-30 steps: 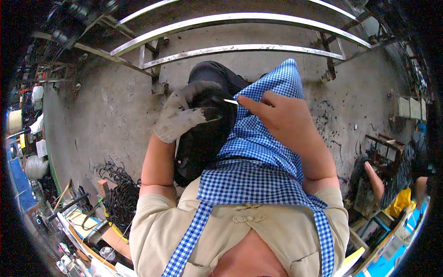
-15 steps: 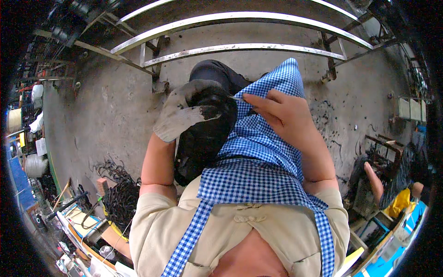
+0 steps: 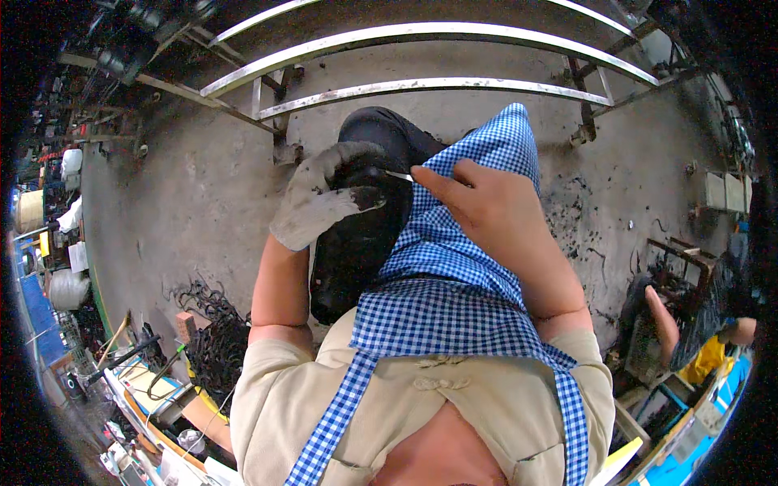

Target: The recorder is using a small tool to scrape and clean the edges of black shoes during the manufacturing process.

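Note:
My left hand (image 3: 312, 198), in a grey work glove with blackened fingertips, is curled round the far end of a glossy black piece (image 3: 356, 251). That piece lies along my left thigh, and its exact kind cannot be made out. Bare, my right hand (image 3: 490, 198) is closed on a thin, pale, blade-like tool (image 3: 399, 175). The tool's tip points left and reaches the black piece beside my gloved fingers. Under my right hand, a blue-and-white checked apron (image 3: 454, 243) covers my lap.
Ahead stands a low metal frame (image 3: 429, 85) with long rails. A heap of black strips (image 3: 215, 348) lies on the floor at left, near a brick (image 3: 185, 326). At right, another person's arm (image 3: 662, 324) shows beside a crate (image 3: 646, 352). Dark scraps litter the floor (image 3: 571, 206).
My right hand has moved slightly left with the tool, its index finger now stretched along it toward the black piece. My left hand keeps its hold.

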Motion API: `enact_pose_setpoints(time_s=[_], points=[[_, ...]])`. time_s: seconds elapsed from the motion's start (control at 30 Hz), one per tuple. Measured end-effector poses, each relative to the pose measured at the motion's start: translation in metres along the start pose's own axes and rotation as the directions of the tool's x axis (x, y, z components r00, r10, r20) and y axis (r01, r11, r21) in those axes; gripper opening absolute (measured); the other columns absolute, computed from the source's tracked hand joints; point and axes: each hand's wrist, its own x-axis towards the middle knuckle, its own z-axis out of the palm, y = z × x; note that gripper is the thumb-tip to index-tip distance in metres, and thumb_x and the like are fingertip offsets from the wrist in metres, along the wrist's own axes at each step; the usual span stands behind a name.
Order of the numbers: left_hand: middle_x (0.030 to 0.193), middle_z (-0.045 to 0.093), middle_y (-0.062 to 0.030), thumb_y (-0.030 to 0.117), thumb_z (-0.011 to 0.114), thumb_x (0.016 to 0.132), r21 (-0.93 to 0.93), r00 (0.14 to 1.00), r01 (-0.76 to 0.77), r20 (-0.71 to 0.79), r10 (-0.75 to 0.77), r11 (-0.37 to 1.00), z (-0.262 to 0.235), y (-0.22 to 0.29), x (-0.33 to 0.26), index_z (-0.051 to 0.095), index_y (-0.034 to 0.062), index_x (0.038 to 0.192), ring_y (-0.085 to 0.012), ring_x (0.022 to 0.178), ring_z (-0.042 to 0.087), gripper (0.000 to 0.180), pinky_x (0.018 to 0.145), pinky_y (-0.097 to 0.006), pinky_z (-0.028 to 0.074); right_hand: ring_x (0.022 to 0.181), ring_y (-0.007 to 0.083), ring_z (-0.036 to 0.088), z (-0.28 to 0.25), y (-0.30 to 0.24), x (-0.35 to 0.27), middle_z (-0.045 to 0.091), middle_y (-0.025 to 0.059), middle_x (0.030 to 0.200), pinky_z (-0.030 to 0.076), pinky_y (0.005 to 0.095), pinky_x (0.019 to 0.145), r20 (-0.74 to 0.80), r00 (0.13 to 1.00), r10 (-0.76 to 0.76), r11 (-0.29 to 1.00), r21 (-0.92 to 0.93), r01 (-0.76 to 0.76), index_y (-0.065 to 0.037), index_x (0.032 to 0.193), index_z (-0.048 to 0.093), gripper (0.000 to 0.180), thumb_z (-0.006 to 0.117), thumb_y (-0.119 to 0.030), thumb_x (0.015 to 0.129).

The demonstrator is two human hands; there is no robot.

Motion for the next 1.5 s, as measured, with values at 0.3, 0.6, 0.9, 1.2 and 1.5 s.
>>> enact_pose_setpoints(time_s=[0.3,0.6,0.9,1.2,1.5], points=[[0.104,0.062,-0.0102,0.01,0.072,0.065,0.209,0.998,-0.062,0.002,0.063,0.976,0.001,-0.003,0.005,0.06,-0.0008,0.109,-0.016,0.096,0.059,0.047,0.087,-0.029,0.046,0.054,0.0209,0.054,0.016,-0.002,0.01,0.052,0.0046,0.068,0.042,0.0323,0.047,-0.157,0.987,0.047,0.996,0.084,-0.034,-0.019,0.11,0.065,0.035,0.063,-0.008,0.077],[0.103,0.062,-0.0102,0.009,0.074,0.065,0.12,0.995,-0.098,-0.022,0.102,0.988,-0.003,-0.008,-0.001,0.06,-0.0007,0.11,-0.0172,0.094,0.06,0.048,0.087,-0.029,0.046,0.058,0.0251,0.057,0.013,0.01,-0.006,0.055,0.0051,0.075,0.046,0.0367,0.047,-0.079,0.997,0.023,0.986,0.165,-0.01,-0.025,0.121,0.056,0.042,0.057,-0.015,0.08],[0.107,0.062,-0.0121,0.01,0.072,0.068,-0.061,0.979,-0.075,-0.195,0.061,0.995,-0.02,-0.032,-0.001,0.058,-0.0001,0.114,-0.0185,0.097,0.06,0.049,0.086,-0.032,0.048,0.061,0.0228,0.058,0.017,0.004,0.005,0.059,0.0074,0.076,0.046,0.0299,0.053,-0.154,0.98,0.124,0.952,0.297,-0.074,-0.016,0.121,0.058,0.049,0.071,-0.013,0.074],[0.132,0.048,-0.0123,0.066,0.047,0.081,-0.742,0.842,-0.419,-0.533,-0.082,0.523,-0.058,-0.084,0.019,0.043,0.0075,0.132,-0.0323,0.117,0.047,0.078,0.102,-0.048,0.037,0.078,0.0278,0.062,0.068,0.024,-0.016,0.059,0.0119,0.095,0.051,0.0347,0.064,-0.168,0.981,0.097,0.865,0.502,0.001,-0.01,0.132,0.043,0.083,0.082,-0.019,0.059],[0.129,0.05,-0.0129,0.059,0.046,0.086,-0.904,0.914,-0.33,-0.378,-0.149,0.272,-0.037,-0.11,0.022,0.045,0.0062,0.13,-0.0315,0.117,0.048,0.069,0.1,-0.046,0.039,0.095,0.0254,0.061,0.064,0.026,-0.017,0.056,0.0161,0.114,0.052,0.0321,0.076,-0.212,0.975,0.067,0.753,0.651,0.089,-0.004,0.13,0.044,0.081,0.083,-0.012,0.059]])
